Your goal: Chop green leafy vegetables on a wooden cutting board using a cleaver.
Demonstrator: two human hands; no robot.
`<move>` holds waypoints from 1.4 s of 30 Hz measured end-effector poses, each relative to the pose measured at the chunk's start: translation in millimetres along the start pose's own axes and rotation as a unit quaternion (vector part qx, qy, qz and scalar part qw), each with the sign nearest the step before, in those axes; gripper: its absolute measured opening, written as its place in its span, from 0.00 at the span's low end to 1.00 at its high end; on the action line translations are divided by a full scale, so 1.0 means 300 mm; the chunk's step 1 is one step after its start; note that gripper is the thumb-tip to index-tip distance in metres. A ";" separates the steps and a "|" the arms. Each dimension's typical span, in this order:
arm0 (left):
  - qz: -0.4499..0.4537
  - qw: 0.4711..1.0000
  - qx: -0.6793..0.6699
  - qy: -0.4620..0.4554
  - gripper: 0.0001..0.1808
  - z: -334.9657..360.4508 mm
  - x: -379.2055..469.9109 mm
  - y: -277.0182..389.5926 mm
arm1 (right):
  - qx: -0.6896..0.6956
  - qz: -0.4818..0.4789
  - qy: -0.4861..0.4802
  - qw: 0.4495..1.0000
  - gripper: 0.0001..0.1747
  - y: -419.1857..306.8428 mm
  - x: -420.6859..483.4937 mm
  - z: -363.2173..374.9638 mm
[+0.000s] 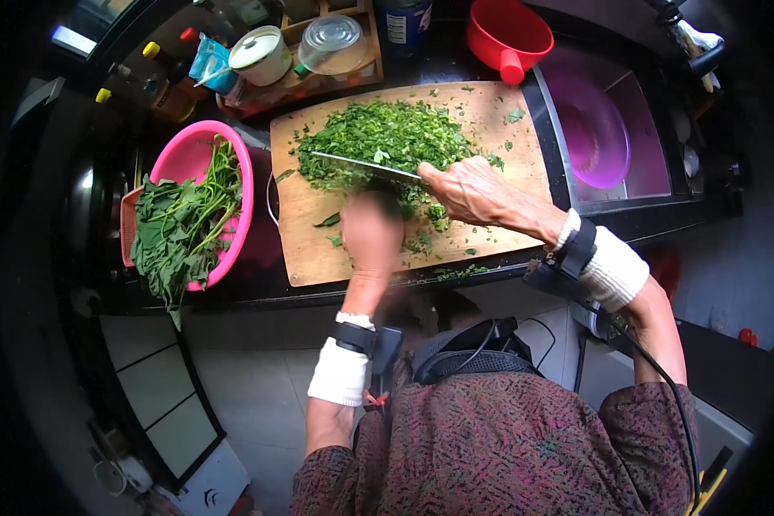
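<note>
My right hand (474, 193) is closed around the handle end of a kitchen knife (364, 165), whose blade points left across a pile of chopped leafy greens (393, 129). The pile lies on a wooden cutting board (506, 168). Blurred, my left hand (372, 226) is just below the blade at the near edge of the pile; its fingers are hard to see, so whether it holds anything cannot be told. Left of the board, uncut leafy stems (184, 226) hang over the rim of a pink plastic basin (248, 193).
A red plastic ladle or pot (509, 32) stands behind the board's right corner. A sink (648, 155) holding a translucent bowl (619, 148) is on the right. Behind the board are a lidded white pot (261, 61), a clear-covered bowl (332, 48) and several bottles (168, 97).
</note>
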State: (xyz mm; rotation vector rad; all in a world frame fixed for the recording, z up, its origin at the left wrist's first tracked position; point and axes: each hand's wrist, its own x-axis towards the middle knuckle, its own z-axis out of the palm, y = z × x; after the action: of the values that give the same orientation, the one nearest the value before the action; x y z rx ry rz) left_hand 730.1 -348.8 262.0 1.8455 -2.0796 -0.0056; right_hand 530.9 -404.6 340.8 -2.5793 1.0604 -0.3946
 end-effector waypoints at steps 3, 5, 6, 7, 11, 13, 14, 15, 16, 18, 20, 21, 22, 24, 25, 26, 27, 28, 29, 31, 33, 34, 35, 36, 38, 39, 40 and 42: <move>0.000 0.999 -0.035 0.008 0.33 -0.005 0.020 -0.086 | -0.013 0.045 -0.003 0.999 0.08 0.022 -0.032 -0.018; -0.068 0.966 -0.249 -0.001 0.24 -0.010 0.042 -0.114 | -0.018 0.054 0.010 0.998 0.07 0.058 -0.058 -0.015; -0.113 0.929 -0.352 0.013 0.16 -0.024 0.057 -0.107 | -0.006 0.039 0.045 0.998 0.07 0.058 -0.066 -0.025; -0.111 0.929 -0.353 0.015 0.16 -0.027 0.068 -0.093 | 0.005 0.024 0.080 0.997 0.07 0.056 -0.071 -0.031; -0.248 0.838 -0.476 -0.095 0.13 -0.030 0.077 -0.074 | -0.021 0.060 -0.002 0.998 0.10 -0.032 -0.067 -0.082; -0.119 0.943 -0.306 -0.046 0.14 -0.029 0.099 -0.111 | -0.033 0.027 0.003 0.999 0.13 -0.064 -0.083 -0.076; -0.171 0.907 -0.370 -0.106 0.16 -0.023 0.100 -0.115 | -0.035 0.020 -0.010 0.999 0.14 -0.075 -0.093 -0.064; -0.170 0.907 -0.370 -0.106 0.16 -0.016 0.100 -0.115 | -0.035 0.013 -0.021 0.999 0.15 -0.081 -0.096 -0.040; -0.140 0.932 -0.331 -0.050 0.16 -0.004 0.096 -0.111 | -0.070 0.027 -0.059 0.995 0.16 -0.084 -0.090 -0.008; -0.057 0.959 -0.261 0.100 0.13 -0.047 0.089 -0.052 | -0.062 0.006 -0.037 0.997 0.17 -0.083 -0.092 0.006; -0.038 0.967 -0.231 0.096 0.11 -0.015 0.075 -0.063 | -0.034 0.001 -0.041 0.999 0.18 -0.076 -0.090 -0.011; -0.019 0.975 -0.200 0.093 0.09 -0.017 0.068 -0.063 | -0.032 0.000 -0.045 0.998 0.18 -0.082 -0.092 -0.027; -0.011 0.972 -0.216 0.096 0.10 -0.021 0.058 -0.061 | -0.039 0.001 -0.066 0.997 0.18 -0.086 -0.096 -0.038; -0.026 0.976 -0.202 0.077 0.09 -0.030 0.056 -0.065 | -0.033 0.009 -0.081 0.996 0.18 -0.082 -0.086 -0.013; -0.027 0.978 -0.198 0.059 0.09 -0.030 0.067 -0.053 | 0.003 0.039 -0.101 0.994 0.17 -0.040 -0.069 0.028; -0.022 0.976 -0.207 0.063 0.09 -0.033 0.074 -0.043 | -0.003 0.020 -0.068 0.997 0.13 -0.021 -0.049 0.077; -0.021 0.976 -0.207 0.065 0.09 -0.028 0.077 -0.046 | -0.007 -0.005 -0.037 0.999 0.10 -0.021 -0.011 0.099; -0.030 0.975 -0.214 0.057 0.09 -0.019 0.079 -0.047 | -0.009 -0.006 -0.035 0.999 0.10 -0.013 0.001 0.100; -0.038 0.973 -0.221 0.048 0.08 -0.014 0.083 -0.045 | -0.011 -0.004 -0.038 0.999 0.13 -0.006 0.008 0.098; -0.041 0.973 -0.221 0.056 0.08 -0.014 0.084 -0.065 | -0.011 -0.007 -0.044 0.999 0.16 -0.032 0.027 0.059; -0.049 0.971 -0.224 0.065 0.08 -0.010 0.072 -0.083 | -0.044 -0.017 -0.063 0.997 0.17 -0.066 0.007 -0.014; -0.043 0.965 -0.244 0.080 0.08 -0.023 0.082 -0.069 | -0.002 -0.039 -0.055 0.998 0.17 -0.075 -0.012 -0.059; -0.047 0.965 -0.246 0.078 0.08 -0.026 0.084 -0.061 | -0.002 -0.039 -0.059 0.998 0.17 -0.075 -0.026 -0.069; -0.038 0.963 -0.250 0.089 0.09 -0.029 0.083 -0.057 | -0.013 -0.032 -0.088 0.996 0.17 -0.078 -0.037 -0.072; -0.038 0.960 -0.261 0.094 0.08 -0.017 0.077 -0.067 | -0.028 -0.026 -0.124 0.992 0.17 -0.072 -0.043 -0.067; -0.041 0.961 -0.257 0.091 0.08 -0.017 0.067 -0.080 | -0.023 -0.028 -0.124 0.992 0.17 -0.066 -0.030 -0.041; -0.042 0.964 -0.251 0.075 0.07 -0.014 0.071 -0.080 | -0.010 -0.019 -0.102 0.995 0.16 -0.053 -0.018 -0.001; -0.029 0.967 -0.245 0.059 0.05 -0.020 0.084 -0.062 | -0.001 -0.004 -0.073 0.997 0.15 -0.024 0.023 0.089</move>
State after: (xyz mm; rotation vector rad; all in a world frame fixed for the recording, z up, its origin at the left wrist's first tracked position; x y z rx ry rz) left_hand 747.4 -374.4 269.9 1.5561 -1.7431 -0.3806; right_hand 550.2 -399.7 320.2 -2.5704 0.9991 -0.2031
